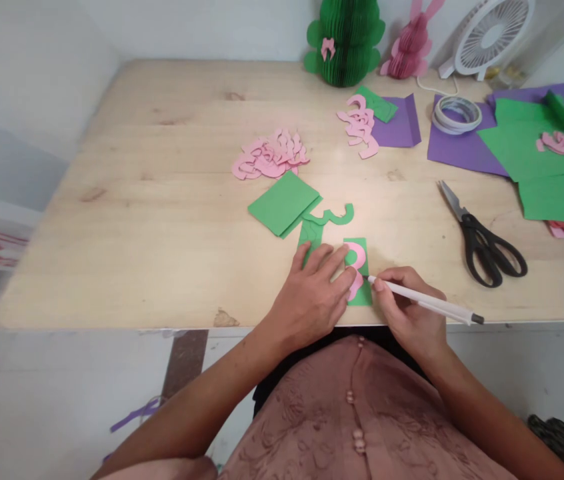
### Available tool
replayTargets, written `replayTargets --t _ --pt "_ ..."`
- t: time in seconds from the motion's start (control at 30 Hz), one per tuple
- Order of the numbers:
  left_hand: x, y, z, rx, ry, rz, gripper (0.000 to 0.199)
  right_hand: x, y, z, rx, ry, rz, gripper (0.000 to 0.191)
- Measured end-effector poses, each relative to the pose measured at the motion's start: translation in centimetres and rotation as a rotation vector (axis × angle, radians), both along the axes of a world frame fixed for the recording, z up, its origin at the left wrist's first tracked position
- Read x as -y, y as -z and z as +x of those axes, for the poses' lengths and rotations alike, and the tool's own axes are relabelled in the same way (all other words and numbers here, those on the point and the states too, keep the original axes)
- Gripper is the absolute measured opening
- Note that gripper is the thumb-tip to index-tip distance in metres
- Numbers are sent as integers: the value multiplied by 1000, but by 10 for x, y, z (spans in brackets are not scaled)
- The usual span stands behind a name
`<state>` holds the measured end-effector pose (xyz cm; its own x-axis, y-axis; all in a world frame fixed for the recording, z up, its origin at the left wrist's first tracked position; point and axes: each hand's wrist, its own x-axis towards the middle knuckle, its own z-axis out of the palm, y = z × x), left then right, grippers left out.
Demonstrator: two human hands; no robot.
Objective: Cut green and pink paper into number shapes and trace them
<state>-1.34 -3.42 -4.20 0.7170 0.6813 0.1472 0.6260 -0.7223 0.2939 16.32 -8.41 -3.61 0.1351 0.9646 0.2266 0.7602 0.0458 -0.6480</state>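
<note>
My right hand (415, 310) is closed around a white pen (425, 299), its dark tip at the edge of a pink curvy paper cutout (357, 257). That cutout lies on a small green paper piece (363, 293) near the table's front edge. Fingers spread, my left hand (312, 290) lies flat and presses the cutout down, covering part of it. Just beyond it are a green wavy cutout (332, 217), a green strip (311, 233) partly under my fingers, and a folded green paper (285, 203).
Pink cutouts (272, 155) lie heaped farther back, with more pink cutouts (359, 123) by purple paper (398, 123). Black-handled scissors (482, 240) rest at right. Tape rolls (457, 115), green sheets (552, 180), a white fan (493, 37) and honeycomb paper figures (347, 47) stand behind.
</note>
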Motion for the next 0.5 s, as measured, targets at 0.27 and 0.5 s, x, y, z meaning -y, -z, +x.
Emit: replayTargets --t 0.27,0.5 --pt "0 0 0 5 3 5 29 2 1 0 16 -2 34 7" --pt "0 1 0 7 0 2 29 3 1 1 46 4 53 6"
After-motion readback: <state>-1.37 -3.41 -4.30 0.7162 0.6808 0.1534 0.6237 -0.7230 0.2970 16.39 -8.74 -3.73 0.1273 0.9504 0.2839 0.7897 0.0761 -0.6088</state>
